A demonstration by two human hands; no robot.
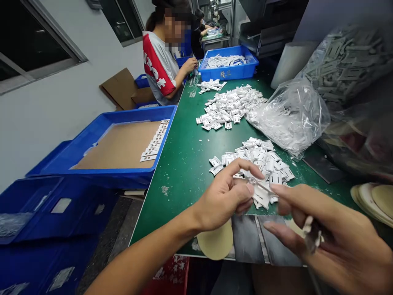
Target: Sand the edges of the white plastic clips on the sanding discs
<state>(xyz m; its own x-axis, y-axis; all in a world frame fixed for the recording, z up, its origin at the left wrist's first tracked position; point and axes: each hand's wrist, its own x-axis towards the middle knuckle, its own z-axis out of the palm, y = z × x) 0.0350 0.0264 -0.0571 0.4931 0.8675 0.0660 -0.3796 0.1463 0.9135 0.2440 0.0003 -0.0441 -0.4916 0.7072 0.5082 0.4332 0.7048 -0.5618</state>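
My left hand (pixel 222 196) is closed in a pinch on a small white plastic part (pixel 256 182), its fingers hiding much of it. My right hand (pixel 331 225) reaches in from the right, forefinger pointing to that part and thumb apart below. Tucked in the curled fingers of this hand is a small shiny metal tool (pixel 312 235), blurred, its kind unclear. Just beyond both hands lies a pile of white plastic parts (pixel 260 157) with slots. Below them on the table edge are a round tan disc (pixel 216 241) and a dark grey plate (pixel 248 237).
A larger heap of white parts (pixel 231 104) lies farther off on the green table (pixel 181 164), beside a clear plastic bag (pixel 294 114). Behind stands a blue bin (pixel 229 71). At left, a blue crate (pixel 123 116) holds cardboard and a row of parts. A co-worker (pixel 162 61) sits beyond.
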